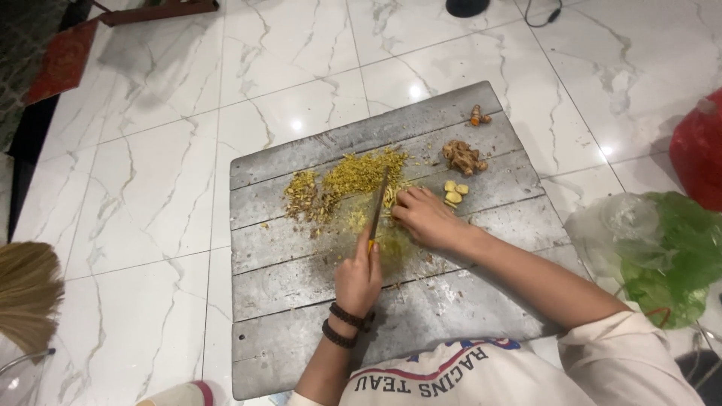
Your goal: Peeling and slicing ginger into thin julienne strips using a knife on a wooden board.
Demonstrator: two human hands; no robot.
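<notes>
Left hand gripping a yellow-handled knife, blade angled toward 12 o'clock, right hand pressed flat at 3 o'clock of the blade, fingers on yellow chopped root, grey plank board on the marble floor, whole ginger pieces at 1 o'clock.

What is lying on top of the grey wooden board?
On the board: chopped yellow bits, ginger-like root pieces, peeled chunks, a knife. Whatever lies beneath the right hand is hidden.

slim knife stands blade-down, yellow handle gripped; chopped yellow root bits heaped beside it.
</notes>
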